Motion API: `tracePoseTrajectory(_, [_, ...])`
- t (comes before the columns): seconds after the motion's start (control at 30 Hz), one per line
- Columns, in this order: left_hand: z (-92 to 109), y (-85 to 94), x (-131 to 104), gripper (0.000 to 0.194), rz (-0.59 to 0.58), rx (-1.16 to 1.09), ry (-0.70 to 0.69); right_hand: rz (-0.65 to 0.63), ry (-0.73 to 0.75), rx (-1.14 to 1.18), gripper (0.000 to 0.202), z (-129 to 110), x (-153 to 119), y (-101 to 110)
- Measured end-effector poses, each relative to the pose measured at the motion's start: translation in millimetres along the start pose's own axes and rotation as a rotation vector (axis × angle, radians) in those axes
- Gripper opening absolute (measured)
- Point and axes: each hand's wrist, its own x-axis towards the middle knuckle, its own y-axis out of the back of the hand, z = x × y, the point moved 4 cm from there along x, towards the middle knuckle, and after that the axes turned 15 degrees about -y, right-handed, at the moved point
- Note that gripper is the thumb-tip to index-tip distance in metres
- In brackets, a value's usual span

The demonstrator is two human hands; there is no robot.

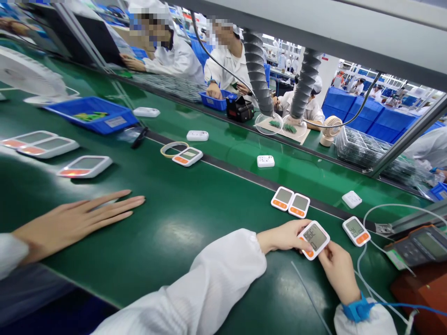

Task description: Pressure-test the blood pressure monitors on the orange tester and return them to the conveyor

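A white square device (316, 240) with a grey display showing digits and orange buttons is held between both my hands. My left hand (284, 236) grips its left side, the thumb over the orange buttons. At its lower right edge, the fingers of my right hand (338, 267) pinch it; a blue band circles that wrist. Just behind lie two similar devices (291, 202) side by side, their displays blank. Another such device (356, 231), with digits showing, rests to the right.
A co-worker's hand (80, 218) lies spread at the left, near several devices. Small white units (265, 161) sit on the green strip behind. An orange-edged meter (422, 246) and cables occupy the right. A blue tray (122, 122) stands at the back left.
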Motion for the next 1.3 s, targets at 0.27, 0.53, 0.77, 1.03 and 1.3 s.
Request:
tracePoseTrajectory(0.27, [21,62.2,12,0.066,0.295,0.209,-0.151,-0.172,0.106,-0.059,0.031,-12,-4,-5])
tracePoseTrajectory(0.53, [38,139.6,-3,0.055,0.92,0.414,-0.331,-0.127,0.111,-0.048,0.03,-11,-3,-4])
tracePoseTrajectory(0.77, [36,167.9,-10,0.046,1.031,0.482,-0.195,-0.017,0.032,0.08,0.036,-4,0,1])
tracePoseTrajectory(1.03, [45,156.5,-13,0.03,0.851,1.047,-0.07,0.554,-0.056,0.077,0.042,30,19,44])
tracePoseTrajectory(1.3, [46,147.7,-8,0.045,0.789,1.364,-0.043,0.539,-0.142,-0.07,0.077,80,44,39])
